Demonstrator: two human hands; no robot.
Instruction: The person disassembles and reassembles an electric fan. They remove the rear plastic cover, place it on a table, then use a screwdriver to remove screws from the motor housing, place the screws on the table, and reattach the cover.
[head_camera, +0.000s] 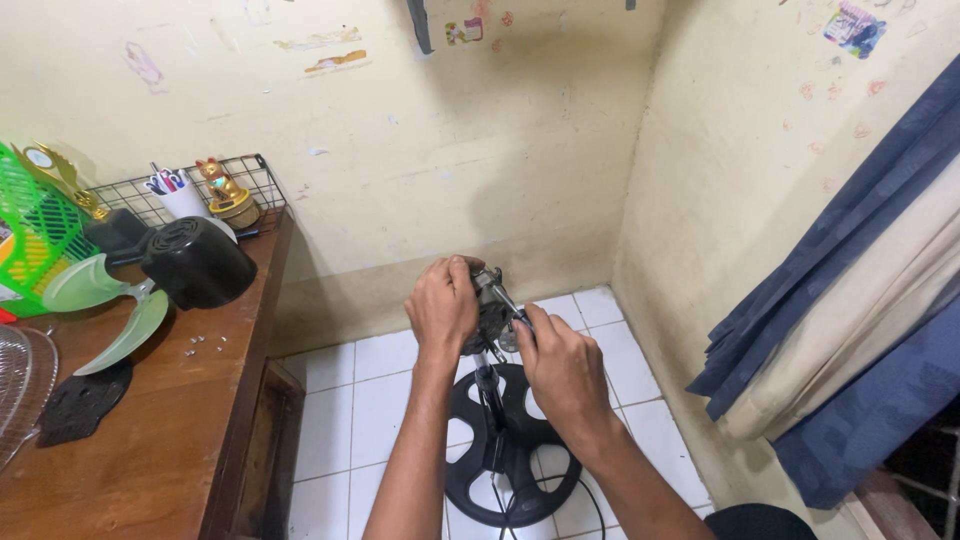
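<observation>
Left hand (443, 303) clamps the bare fan motor (492, 312) atop its stand pole (490, 392), pole axis vertical over the round black base (512, 445) on the white tiles. Right hand (562, 368) is nearer, gripping what looks like a screwdriver (505, 299) angled up-left into the motor. Faded stickers (335, 52) far wall; green basket (35, 235) on the desk, left.

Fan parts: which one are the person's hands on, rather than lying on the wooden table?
The bare motor atop the stand pole, gripped by left hand and right hand. The blade and black motor cover lie untouched on the table.
</observation>
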